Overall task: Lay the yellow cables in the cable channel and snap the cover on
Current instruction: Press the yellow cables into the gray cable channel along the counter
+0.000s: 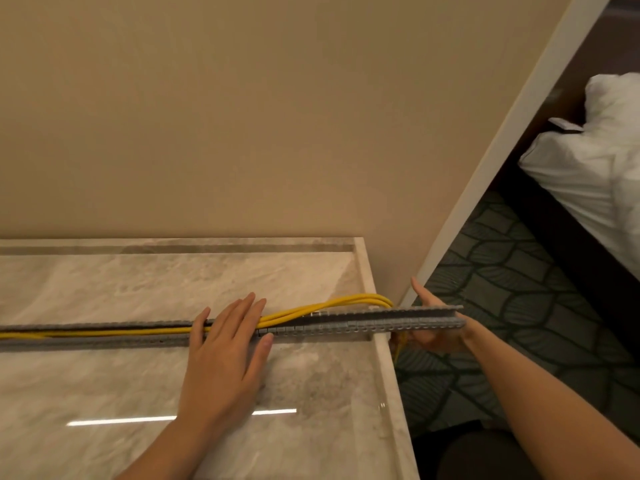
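A grey slotted cable channel [322, 328] lies left to right across the marble counter [104, 292], its right end jutting past the counter's edge. Yellow cables [304, 309] run inside it from the left, rise out beside my left hand and loop over the back wall near the counter's edge. One strand hangs below the channel's end. My left hand [225, 344] lies flat, fingers spread, on the channel and cables. My right hand [434, 336] is off the counter's edge, cupping the jutting end with fingers curled underneath and thumb raised behind. The channel partly hides it. No separate cover is in view.
A beige wall [242, 116] rises right behind the counter, which has a raised rim along the back and right side. Right of the counter, the floor has a dark patterned carpet [519, 271]. A bed with white bedding [595, 161] stands at the far right.
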The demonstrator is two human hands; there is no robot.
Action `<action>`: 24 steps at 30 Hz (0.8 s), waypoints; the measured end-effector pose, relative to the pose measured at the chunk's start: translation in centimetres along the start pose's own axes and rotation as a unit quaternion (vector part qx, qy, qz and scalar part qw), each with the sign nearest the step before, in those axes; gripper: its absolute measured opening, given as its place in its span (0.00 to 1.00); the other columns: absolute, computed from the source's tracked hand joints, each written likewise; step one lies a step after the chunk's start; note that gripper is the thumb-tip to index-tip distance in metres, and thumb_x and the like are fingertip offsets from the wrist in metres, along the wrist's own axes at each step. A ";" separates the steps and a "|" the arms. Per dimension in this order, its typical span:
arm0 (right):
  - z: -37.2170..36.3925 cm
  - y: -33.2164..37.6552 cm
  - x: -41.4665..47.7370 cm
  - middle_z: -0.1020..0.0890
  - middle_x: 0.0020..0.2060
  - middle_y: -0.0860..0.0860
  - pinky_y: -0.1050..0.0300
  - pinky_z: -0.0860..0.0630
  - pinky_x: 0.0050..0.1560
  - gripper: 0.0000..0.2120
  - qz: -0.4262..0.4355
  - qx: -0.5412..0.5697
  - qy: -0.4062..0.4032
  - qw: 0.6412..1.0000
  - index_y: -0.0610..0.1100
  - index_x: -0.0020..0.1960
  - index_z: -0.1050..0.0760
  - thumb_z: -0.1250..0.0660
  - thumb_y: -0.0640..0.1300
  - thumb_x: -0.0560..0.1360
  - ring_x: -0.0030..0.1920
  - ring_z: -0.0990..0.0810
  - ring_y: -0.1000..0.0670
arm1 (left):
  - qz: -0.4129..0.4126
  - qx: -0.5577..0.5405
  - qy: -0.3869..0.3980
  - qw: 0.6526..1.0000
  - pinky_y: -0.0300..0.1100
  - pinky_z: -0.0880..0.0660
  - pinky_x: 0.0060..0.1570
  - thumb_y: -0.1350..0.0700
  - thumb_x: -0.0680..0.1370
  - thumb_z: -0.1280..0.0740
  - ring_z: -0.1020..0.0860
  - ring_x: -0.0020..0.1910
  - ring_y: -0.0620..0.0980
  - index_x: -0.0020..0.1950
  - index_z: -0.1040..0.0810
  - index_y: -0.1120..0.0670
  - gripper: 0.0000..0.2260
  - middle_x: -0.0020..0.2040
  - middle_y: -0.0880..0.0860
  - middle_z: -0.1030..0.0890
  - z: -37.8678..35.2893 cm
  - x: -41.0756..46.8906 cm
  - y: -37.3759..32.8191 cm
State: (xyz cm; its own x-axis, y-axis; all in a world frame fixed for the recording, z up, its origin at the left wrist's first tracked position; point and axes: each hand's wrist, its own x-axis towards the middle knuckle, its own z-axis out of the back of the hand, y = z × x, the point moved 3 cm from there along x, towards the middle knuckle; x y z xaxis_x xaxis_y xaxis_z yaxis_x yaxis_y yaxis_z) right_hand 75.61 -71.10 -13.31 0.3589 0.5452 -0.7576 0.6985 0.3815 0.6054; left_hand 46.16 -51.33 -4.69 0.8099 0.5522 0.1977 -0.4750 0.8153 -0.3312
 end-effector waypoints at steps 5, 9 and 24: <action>-0.3 0.3 -1.1 0.21 0.36 0.41 0.58 0.23 0.27 0.38 0.044 0.017 0.034 0.998 0.43 0.56 0.28 0.46 0.75 0.65 0.30 0.22 0.46 | 0.000 0.004 0.003 1.000 0.46 0.52 0.71 0.42 0.79 0.53 0.32 0.68 0.46 0.70 0.31 0.50 0.25 0.69 0.48 0.29 0.0 0.0 -0.1; -0.4 2.0 -2.0 0.25 0.35 0.43 0.54 0.23 0.34 0.44 0.113 0.135 0.068 0.982 0.39 0.43 0.28 0.49 0.81 0.59 0.31 0.25 0.46 | 0.000 0.006 0.005 1.000 0.46 0.53 0.71 0.42 0.79 0.53 0.32 0.68 0.46 0.71 0.32 0.50 0.25 0.69 0.48 0.29 0.1 0.0 0.0; -3.2 5.9 -9.6 0.28 0.25 0.55 0.67 0.33 0.30 0.18 0.451 0.000 -0.118 0.885 0.45 0.31 0.25 0.42 0.40 0.78 0.29 0.32 0.58 | 0.002 0.014 0.003 1.000 0.48 0.50 0.71 0.43 0.79 0.55 0.31 0.68 0.48 0.71 0.32 0.50 0.26 0.69 0.49 0.29 -0.1 0.0 0.1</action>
State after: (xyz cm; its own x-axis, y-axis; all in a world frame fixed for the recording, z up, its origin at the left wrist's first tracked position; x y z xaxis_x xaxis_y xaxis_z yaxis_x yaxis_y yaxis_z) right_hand 74.32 -71.71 -1.69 0.8899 0.4562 0.0042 0.0618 -0.1296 0.9896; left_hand 46.18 -51.25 -4.85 0.8101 0.5546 0.1901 -0.4876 0.8174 -0.3066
